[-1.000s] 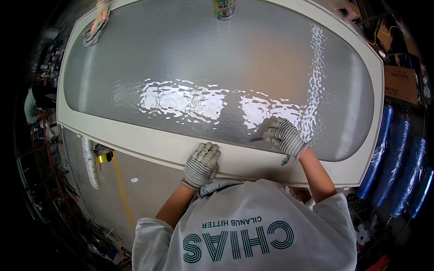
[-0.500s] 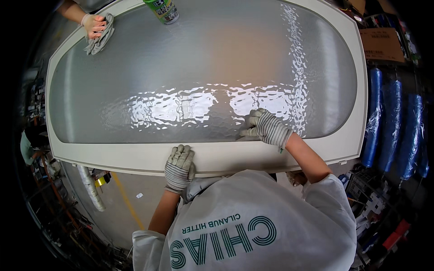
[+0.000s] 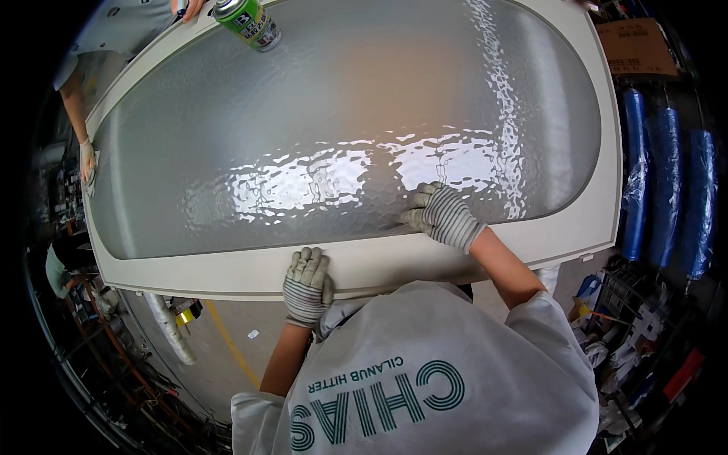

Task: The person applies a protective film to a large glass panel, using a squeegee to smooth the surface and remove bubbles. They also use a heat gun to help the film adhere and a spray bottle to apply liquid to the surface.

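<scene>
A large panel of rippled glass [image 3: 303, 91] with a cream frame [image 3: 364, 258] lies flat before me. My left hand [image 3: 307, 287], in a grey striped work glove, rests palm down on the near rail of the frame, fingers stretched out. Farther right, my right hand [image 3: 444, 218], in a matching glove, reaches over that rail. Its bent fingers press together at the glass edge. Whatever may be under its fingertips is hidden. Away from both hands, a green spray can [image 3: 250, 26] lies on the far part of the panel.
At the panel's left edge a co-worker's gloved hand [image 3: 87, 161] holds a grey cloth [image 3: 92, 178] on the frame. Blue wrapped rolls [image 3: 635, 178] hang on the right, below a cardboard box [image 3: 635, 47]. A cluttered rack [image 3: 98, 356] stands at lower left.
The co-worker's hand with the cloth has gone from the far-left glass to the left frame edge. The view has shifted and tilted slightly. My hands stay near the same spots on the panel.
</scene>
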The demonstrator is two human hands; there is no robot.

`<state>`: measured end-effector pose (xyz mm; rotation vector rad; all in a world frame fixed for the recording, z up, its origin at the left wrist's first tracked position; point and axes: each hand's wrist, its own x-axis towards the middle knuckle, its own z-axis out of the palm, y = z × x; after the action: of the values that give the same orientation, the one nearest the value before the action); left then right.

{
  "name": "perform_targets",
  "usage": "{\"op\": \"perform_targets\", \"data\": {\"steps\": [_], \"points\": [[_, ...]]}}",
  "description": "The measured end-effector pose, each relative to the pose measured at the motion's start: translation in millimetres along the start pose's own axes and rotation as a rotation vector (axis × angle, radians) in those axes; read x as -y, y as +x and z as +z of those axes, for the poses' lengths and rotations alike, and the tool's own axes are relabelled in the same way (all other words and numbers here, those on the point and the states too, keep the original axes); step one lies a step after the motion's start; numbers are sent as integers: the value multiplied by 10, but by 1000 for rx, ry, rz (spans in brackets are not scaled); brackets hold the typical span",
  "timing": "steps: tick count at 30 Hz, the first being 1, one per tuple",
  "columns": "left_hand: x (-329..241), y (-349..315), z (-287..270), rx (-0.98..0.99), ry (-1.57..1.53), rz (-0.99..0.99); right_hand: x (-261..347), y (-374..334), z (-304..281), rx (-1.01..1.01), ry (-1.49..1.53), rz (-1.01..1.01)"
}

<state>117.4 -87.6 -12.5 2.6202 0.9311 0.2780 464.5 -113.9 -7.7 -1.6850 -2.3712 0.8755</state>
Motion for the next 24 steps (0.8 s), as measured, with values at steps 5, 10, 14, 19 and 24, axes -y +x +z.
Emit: {"op": "perform_targets", "data": {"steps": [5, 10, 14, 19, 24], "points": [[-11, 35, -19, 19, -1, -5, 139, -43, 69, -46, -47, -27], [-28, 20, -24, 8, -4, -20, 79, 21, -129, 74, 104, 64], [-21, 43, -31, 36, -5, -32, 118, 2, 64, 12, -18, 2], [-4, -10, 0, 0, -26, -28, 39, 16, -26, 14, 167, 58], [0, 15, -15, -17, -14, 2, 123, -17, 72, -102, 94, -2]]}}
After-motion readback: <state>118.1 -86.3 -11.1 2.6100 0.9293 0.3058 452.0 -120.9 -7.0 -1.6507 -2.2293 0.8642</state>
